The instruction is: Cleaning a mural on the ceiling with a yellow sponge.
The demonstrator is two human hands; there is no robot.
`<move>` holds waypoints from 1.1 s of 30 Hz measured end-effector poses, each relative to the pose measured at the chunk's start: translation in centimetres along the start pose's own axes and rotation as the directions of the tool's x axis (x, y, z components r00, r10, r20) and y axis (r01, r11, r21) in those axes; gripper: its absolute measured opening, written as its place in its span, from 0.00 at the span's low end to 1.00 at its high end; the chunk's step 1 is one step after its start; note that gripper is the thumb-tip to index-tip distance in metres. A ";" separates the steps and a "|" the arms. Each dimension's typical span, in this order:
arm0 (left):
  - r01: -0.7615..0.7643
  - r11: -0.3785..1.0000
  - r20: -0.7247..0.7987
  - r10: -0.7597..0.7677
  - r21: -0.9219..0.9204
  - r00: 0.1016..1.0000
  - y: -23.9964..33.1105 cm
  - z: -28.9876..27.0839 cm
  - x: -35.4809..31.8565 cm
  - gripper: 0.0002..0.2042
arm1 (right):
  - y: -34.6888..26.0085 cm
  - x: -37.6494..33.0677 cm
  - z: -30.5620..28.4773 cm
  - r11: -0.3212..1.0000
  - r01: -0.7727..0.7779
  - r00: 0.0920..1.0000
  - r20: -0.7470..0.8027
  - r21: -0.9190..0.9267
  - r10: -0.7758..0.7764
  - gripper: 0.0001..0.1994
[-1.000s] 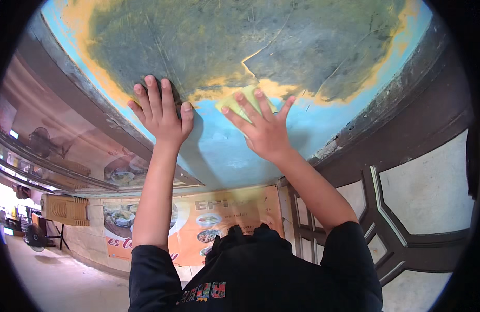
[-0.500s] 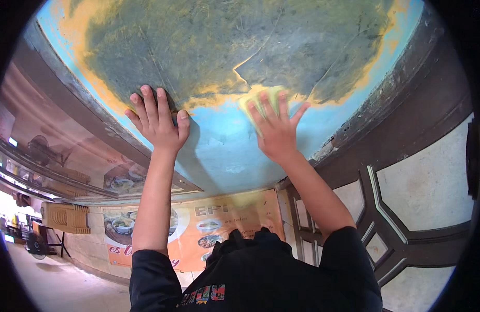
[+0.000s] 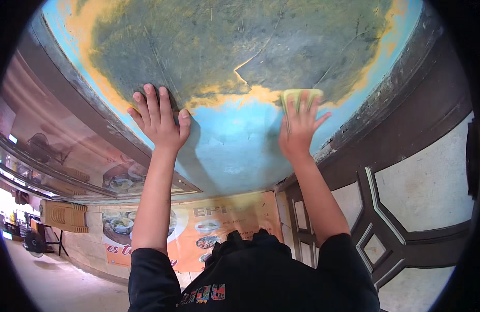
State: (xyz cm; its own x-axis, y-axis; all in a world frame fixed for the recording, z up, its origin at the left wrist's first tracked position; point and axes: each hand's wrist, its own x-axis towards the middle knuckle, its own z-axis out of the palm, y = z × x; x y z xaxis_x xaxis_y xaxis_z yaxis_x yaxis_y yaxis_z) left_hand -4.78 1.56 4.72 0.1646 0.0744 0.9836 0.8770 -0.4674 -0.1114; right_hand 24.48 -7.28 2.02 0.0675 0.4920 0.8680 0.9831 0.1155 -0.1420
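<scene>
My left hand (image 3: 160,122) is flat on a painted wall panel (image 3: 234,140), fingers spread, at the lower left edge of a large dark grey patch (image 3: 208,47). It holds nothing. My right hand (image 3: 299,132) presses a pale yellow flat pad (image 3: 317,94) against the wall, at the patch's lower right border. Fingers cover most of the pad, so I cannot tell whether it is a sponge or a folded sheet. Around the grey is a rough orange-yellow band (image 3: 266,94), with light blue paint beyond it. Thin cracks run through the patch.
A dark wooden frame (image 3: 354,125) borders the panel on the right, next to a brown door with pale panels (image 3: 427,177). Glass (image 3: 68,140) lies on the left. Behind me are an orange banner (image 3: 188,229), stacked tan chairs (image 3: 66,217) and a fan (image 3: 34,242).
My right hand has slid to the right along the patch's lower border, carrying the yellow pad with it. The left hand stays in almost the same spot.
</scene>
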 end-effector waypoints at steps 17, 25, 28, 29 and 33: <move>0.029 0.999 -0.021 -0.030 -0.018 0.999 0.9 0.1 0.0 0.28 | 1.6 -0.8 -0.8 0.994 -0.105 0.989 -0.098 0.032 0.108 0.30; 0.006 1.000 0.005 -0.006 -0.001 1.000 1.2 -0.1 0.0 0.29 | 1.8 -1.2 -1.2 0.984 -0.170 0.985 -0.028 0.058 0.172 0.28; 0.025 1.000 -0.018 -0.025 -0.016 1.000 1.0 0.0 0.0 0.29 | 1.4 -1.9 -1.5 0.996 0.086 0.980 0.180 -0.034 -0.078 0.26; 0.024 1.000 -0.018 -0.025 -0.013 1.000 1.1 -0.1 0.0 0.29 | 1.6 -1.7 -1.4 0.996 0.086 0.980 0.180 -0.032 -0.079 0.26; 0.031 0.999 -0.009 -0.032 -0.017 0.999 1.2 -0.1 0.0 0.28 | 1.2 -1.4 -1.2 0.978 -0.177 0.980 -0.068 0.108 0.185 0.28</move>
State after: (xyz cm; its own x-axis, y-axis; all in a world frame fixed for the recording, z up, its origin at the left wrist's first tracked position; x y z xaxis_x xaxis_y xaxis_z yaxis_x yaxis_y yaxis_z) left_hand -3.76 0.94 4.54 0.1327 0.0812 0.9878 0.8739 -0.4798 -0.0780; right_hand 25.77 -8.84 1.22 0.2594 0.4448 0.8573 0.9316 0.1188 -0.3435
